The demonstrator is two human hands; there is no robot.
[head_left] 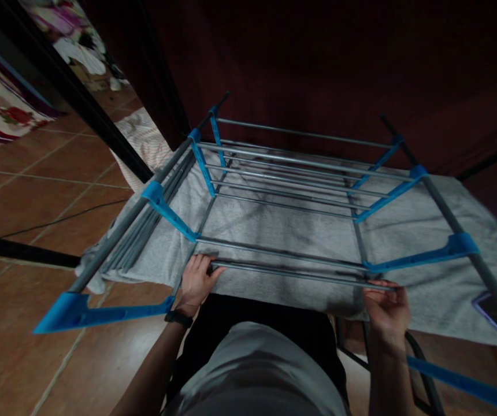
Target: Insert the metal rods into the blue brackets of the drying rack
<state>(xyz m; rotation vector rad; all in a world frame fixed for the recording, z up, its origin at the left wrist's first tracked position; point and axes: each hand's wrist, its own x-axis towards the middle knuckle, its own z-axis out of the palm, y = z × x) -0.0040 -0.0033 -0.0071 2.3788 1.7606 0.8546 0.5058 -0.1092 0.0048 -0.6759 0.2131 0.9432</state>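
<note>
A rack frame of grey metal tubes with blue plastic brackets (168, 212) lies on a grey cloth. My left hand (197, 278) is closed round the left end of a thin grey metal rod (283, 271), near the frame's lower left tube. At the rod's right end, my right hand (386, 305) grips it with the palm turned up. The rod runs level between both hands, just in front of a crossbar (274, 249) set between two brackets. Several more crossbars (304, 157) span the far part of the frame. A blue bracket (114, 314) projects inward at the near left.
Several loose grey tubes (144, 222) lie along the left side of the grey cloth (430, 300). A phone (493, 309) rests at the right, partly behind a tube. Dark metal bars (96, 127) stand at the left above the tiled floor (23, 323). A dark red panel (309, 63) rises behind.
</note>
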